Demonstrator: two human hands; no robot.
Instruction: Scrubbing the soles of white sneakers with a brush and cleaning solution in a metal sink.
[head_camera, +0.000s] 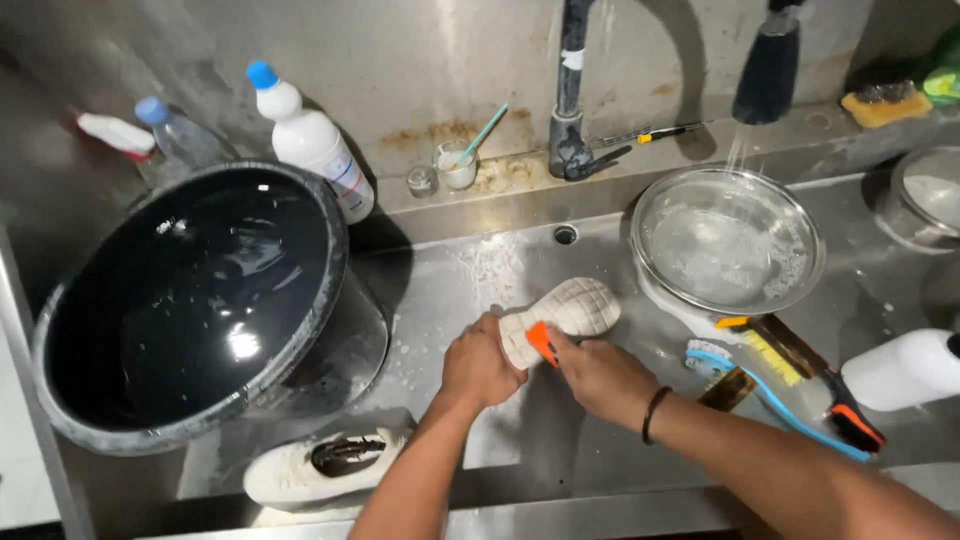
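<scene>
Here, both forearms reach in from the bottom edge over the steel sink (600, 440). Left hand (478, 368) is clamped around the heel end of a white shoe (565, 315), sole up, mid-basin. Right hand (603, 378), knuckles up, is closed on an orange-handled brush (541, 342) pressed to the sole. Second white shoe (325, 466) lies near the black bucket (190, 300).

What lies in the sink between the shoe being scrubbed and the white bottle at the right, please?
In the head view, brushes lie on the wet sink floor between the shoe and the white bottle.
</scene>
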